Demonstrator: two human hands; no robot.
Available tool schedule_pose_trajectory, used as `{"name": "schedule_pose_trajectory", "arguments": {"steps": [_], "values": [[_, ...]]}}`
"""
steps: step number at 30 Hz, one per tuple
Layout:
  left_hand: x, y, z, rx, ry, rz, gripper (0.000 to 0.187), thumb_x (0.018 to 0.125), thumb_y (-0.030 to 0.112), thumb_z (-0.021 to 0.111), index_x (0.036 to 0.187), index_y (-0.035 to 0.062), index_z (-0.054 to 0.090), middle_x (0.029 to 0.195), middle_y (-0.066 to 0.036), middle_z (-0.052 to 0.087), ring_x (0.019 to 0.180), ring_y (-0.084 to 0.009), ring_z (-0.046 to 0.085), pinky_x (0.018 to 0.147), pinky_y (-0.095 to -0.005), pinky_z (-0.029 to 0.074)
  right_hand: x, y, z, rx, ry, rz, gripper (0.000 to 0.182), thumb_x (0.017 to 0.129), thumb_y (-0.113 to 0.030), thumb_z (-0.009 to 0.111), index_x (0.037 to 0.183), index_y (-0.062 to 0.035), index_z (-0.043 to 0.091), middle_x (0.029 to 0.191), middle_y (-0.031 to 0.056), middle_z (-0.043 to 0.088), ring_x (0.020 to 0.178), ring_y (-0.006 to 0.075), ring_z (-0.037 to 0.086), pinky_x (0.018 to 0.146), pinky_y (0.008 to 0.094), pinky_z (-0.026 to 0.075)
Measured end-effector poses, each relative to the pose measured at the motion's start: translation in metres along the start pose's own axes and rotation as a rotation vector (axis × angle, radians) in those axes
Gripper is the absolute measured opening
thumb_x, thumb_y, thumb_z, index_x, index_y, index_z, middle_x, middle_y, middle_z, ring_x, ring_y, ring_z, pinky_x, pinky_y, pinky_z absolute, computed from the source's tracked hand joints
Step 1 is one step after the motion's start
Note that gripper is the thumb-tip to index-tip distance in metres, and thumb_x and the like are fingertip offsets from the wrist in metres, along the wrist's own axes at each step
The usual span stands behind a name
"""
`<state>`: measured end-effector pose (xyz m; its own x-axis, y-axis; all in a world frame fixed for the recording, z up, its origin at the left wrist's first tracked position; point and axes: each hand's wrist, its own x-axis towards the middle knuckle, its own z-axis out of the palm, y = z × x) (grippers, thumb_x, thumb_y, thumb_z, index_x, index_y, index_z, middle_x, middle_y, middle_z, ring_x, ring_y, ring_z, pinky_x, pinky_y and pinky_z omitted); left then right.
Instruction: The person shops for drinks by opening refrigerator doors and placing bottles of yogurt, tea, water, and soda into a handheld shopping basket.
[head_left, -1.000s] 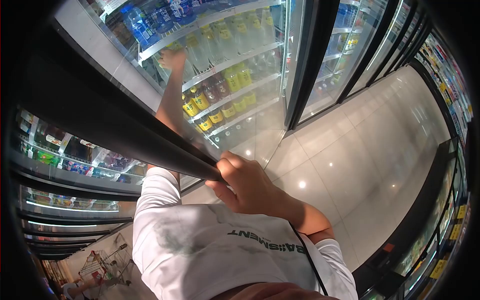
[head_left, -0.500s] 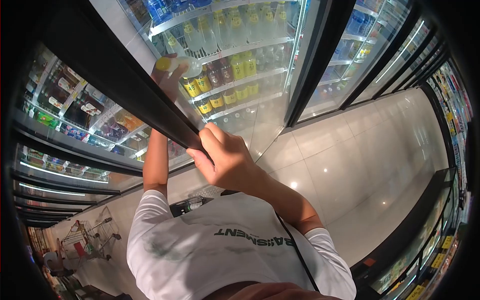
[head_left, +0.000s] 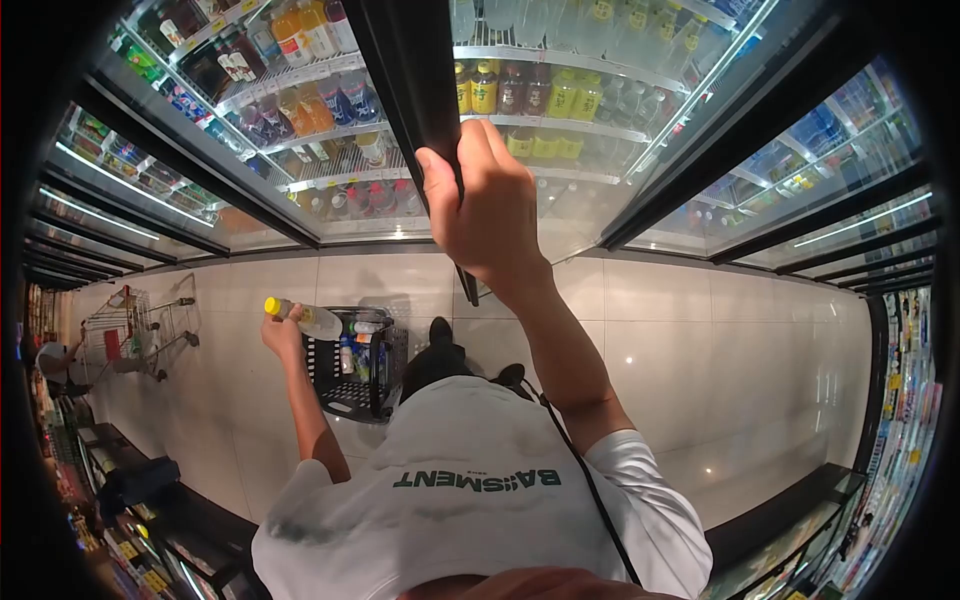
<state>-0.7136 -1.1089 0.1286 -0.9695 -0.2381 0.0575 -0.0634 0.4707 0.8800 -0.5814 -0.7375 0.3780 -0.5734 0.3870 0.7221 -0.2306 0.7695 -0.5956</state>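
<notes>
Left grip (head_left: pixel 283 328) closed round pale, yellow-capped bottle (head_left: pixel 320 322), tilted, by black basket (head_left: pixel 328 382); drinks (head_left: pixel 359 350) inside. Right grip (head_left: pixel 490 210) clamped on door (head_left: pixel 408 60).

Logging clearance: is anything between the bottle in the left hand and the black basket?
Nothing visible. The bottle in the left hand overlaps the edge of the basket in this view; its height can't be judged. Items inside the basket may limit room.

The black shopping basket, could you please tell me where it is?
In the head view, the basket stands on the tiled floor, left of the person's feet, beside the left hand and its yellow-capped bottle.
</notes>
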Motion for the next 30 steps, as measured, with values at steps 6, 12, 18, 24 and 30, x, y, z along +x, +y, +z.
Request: {"name": "schedule_pose_trajectory", "arguments": {"steps": [6,12,18,24,30], "values": [[0.015,-0.211,0.001,0.29,0.194,-0.291,0.028,0.067,0.002,0.083,0.089,-0.0038,0.067,0.08,-0.013,0.07,0.071,-0.0263,0.067,0.071,-0.0406,0.053,0.037,0.026,0.055,-0.06,0.122,-0.132,0.019,0.09,-0.013,0.066,0.091,0.0008,0.053,0.082,0.0191,0.059,0.068,0.0433,0.059,0.058,0.0473,0.048],[0.006,-0.349,0.044,0.459,0.218,-0.692,0.037,0.061,0.011,0.087,0.09,-0.0046,0.07,0.087,-0.018,0.073,0.08,-0.0341,0.072,0.074,-0.0442,0.056,0.093,0.059,0.119,-0.168,0.106,-0.017,0.017,0.095,-0.016,0.064,0.099,-0.0004,0.06,0.08,0.0157,0.065,0.07,0.0365,0.063,0.065,0.0437,0.049],[-0.017,-0.462,0.095,0.383,0.121,-0.656,0.039,0.065,0.017,0.085,0.092,-0.0064,0.07,0.086,-0.02,0.073,0.081,-0.0354,0.073,0.074,-0.0435,0.056,0.145,0.104,0.166,-0.352,0.12,0.112,0.029,0.099,-0.027,0.064,0.093,0.001,0.061,0.071,0.0085,0.063,0.062,0.0155,0.056,0.061,0.0328,0.047],[-0.014,-0.438,0.104,0.37,0.104,-0.69,0.026,0.07,0.018,0.077,0.088,-0.0016,0.076,0.087,-0.024,0.073,0.079,-0.0384,0.072,0.072,-0.0447,0.056,0.144,0.112,0.175,-0.337,0.166,0.155,0.03,0.102,-0.032,0.061,0.106,-0.0022,0.064,0.074,-0.0008,0.057,0.063,0.0077,0.049,0.058,0.0252,0.044],[0.005,-0.434,0.072,0.55,-0.263,-0.638,0.016,0.08,0.015,0.068,0.075,0.007,0.08,0.082,-0.014,0.075,0.076,-0.0277,0.072,0.072,-0.04,0.055,0.144,0.105,0.176,-0.328,0.16,0.155,0.029,0.103,-0.031,0.06,0.112,-0.0035,0.065,0.076,-0.0023,0.057,0.064,0.005,0.049,0.057,0.0221,0.042]]}}
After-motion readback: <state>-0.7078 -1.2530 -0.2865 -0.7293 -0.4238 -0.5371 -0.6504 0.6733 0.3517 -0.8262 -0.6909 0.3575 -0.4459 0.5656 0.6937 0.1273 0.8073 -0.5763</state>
